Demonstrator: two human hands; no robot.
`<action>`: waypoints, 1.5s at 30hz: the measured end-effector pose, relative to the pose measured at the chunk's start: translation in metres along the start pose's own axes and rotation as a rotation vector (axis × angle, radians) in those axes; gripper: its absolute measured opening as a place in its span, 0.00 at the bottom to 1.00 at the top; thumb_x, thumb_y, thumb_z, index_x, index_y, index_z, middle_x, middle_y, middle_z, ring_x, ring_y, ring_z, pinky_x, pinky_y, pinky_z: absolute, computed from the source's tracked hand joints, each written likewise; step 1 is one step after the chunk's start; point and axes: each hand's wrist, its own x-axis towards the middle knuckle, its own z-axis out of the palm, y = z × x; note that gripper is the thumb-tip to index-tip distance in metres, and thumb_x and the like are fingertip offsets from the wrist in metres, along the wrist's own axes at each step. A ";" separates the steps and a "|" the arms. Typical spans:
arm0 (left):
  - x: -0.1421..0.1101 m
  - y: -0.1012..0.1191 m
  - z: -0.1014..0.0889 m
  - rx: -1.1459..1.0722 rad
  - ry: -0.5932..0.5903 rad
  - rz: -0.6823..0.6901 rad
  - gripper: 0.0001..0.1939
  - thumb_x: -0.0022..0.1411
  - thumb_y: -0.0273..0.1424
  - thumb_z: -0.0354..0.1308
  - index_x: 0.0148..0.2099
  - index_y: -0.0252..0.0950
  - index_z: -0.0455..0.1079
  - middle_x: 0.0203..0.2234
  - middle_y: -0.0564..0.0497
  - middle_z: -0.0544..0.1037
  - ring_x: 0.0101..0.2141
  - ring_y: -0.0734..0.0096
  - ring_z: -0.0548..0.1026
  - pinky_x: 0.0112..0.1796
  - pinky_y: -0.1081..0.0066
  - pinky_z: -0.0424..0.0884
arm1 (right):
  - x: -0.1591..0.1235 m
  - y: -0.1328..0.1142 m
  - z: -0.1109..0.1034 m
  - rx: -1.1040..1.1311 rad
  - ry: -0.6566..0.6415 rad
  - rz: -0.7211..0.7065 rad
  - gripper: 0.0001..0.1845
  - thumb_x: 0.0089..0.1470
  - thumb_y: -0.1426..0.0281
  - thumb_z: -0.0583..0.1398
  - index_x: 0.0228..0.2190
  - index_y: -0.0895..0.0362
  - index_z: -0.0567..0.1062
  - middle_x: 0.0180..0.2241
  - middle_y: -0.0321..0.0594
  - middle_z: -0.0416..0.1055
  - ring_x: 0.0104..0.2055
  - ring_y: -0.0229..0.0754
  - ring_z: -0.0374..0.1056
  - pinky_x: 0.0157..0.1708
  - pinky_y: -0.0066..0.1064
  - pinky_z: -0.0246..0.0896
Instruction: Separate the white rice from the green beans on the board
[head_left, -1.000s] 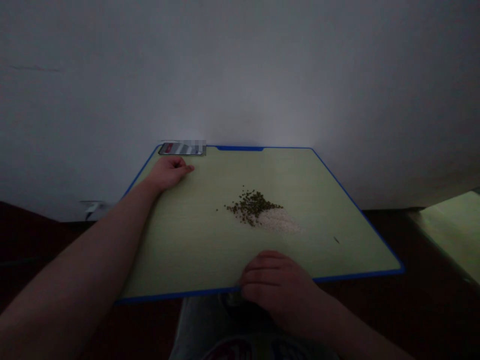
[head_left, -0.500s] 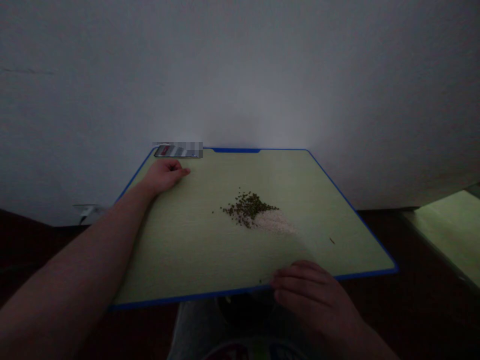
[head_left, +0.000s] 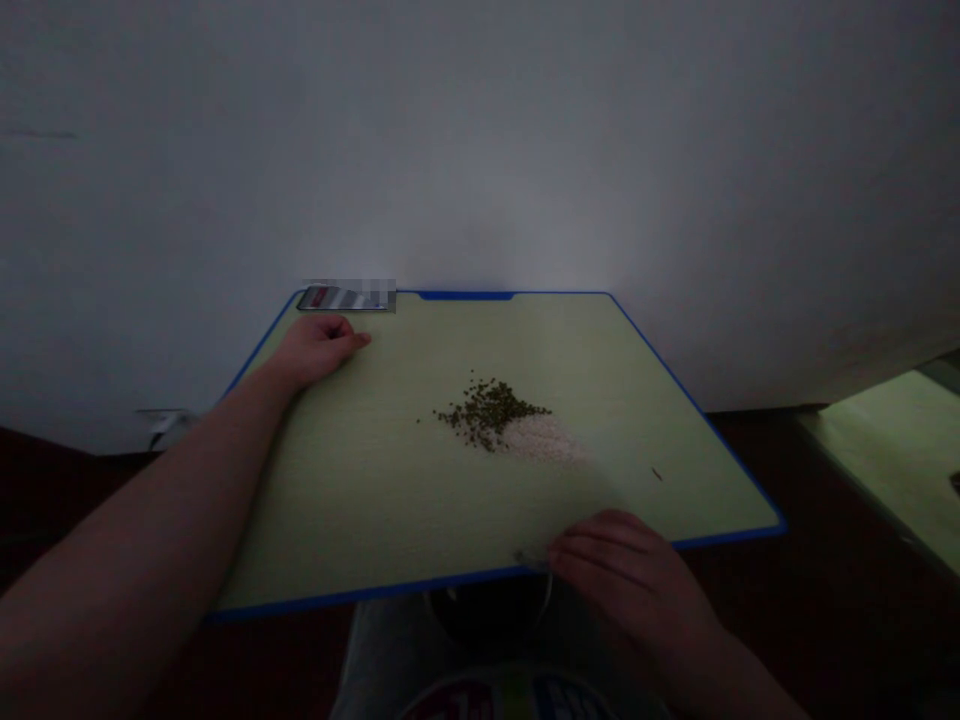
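Observation:
My left hand [head_left: 319,348] rests loosely curled on the far left of a pale tabletop with a blue rim [head_left: 330,500]. Nothing shows in its fingers. By the near edge is my right hand [head_left: 611,555], its fingers pressed together and curved. Whatever they may hold is hidden. Small blurred dark specks [head_left: 519,555] lie just left of its fingertips. Mid-table, a scattered pile of small green beans [head_left: 491,408] touches a heap of pale, rice-like grains [head_left: 540,440]. A dark round container [head_left: 487,612] sits below the near edge, close to my right hand, partly hidden.
A phone [head_left: 345,298], partly pixelated, lies at the table's far left corner. A thin dark sliver [head_left: 657,474] is on the right side. The wall [head_left: 480,150] stands right behind the table. Another pale surface [head_left: 892,450] is at far right.
The view has shifted slightly. Specks beside my right fingertips are now more numerous and blurred, and more of the container below shows. My left hand stays in place, as do both piles.

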 end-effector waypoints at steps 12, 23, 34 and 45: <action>-0.004 0.007 -0.002 0.037 -0.021 -0.028 0.16 0.56 0.40 0.61 0.25 0.35 0.65 0.14 0.59 0.62 0.22 0.77 0.59 0.25 0.72 0.54 | -0.002 0.002 0.003 0.102 0.078 0.151 0.16 0.59 0.80 0.55 0.44 0.54 0.76 0.34 0.40 0.81 0.35 0.41 0.78 0.36 0.31 0.76; -0.001 0.004 -0.001 0.010 -0.014 0.025 0.17 0.54 0.42 0.61 0.23 0.36 0.64 0.15 0.57 0.62 0.21 0.77 0.59 0.25 0.72 0.55 | -0.013 0.023 -0.013 0.005 0.032 0.071 0.17 0.57 0.81 0.56 0.44 0.54 0.76 0.37 0.40 0.82 0.39 0.42 0.78 0.40 0.35 0.75; 0.000 0.001 -0.001 0.016 0.015 0.027 0.18 0.50 0.45 0.60 0.21 0.38 0.62 0.15 0.56 0.61 0.20 0.74 0.59 0.23 0.71 0.55 | 0.007 0.052 0.011 -0.110 -0.026 0.123 0.14 0.61 0.78 0.54 0.41 0.57 0.78 0.38 0.42 0.82 0.39 0.44 0.79 0.42 0.39 0.75; 0.004 -0.004 0.000 0.023 -0.001 0.054 0.19 0.50 0.46 0.59 0.20 0.39 0.60 0.15 0.56 0.60 0.20 0.74 0.58 0.24 0.70 0.54 | 0.026 0.029 0.026 -0.106 -0.019 0.100 0.15 0.60 0.79 0.54 0.42 0.59 0.79 0.38 0.41 0.82 0.38 0.44 0.78 0.44 0.38 0.74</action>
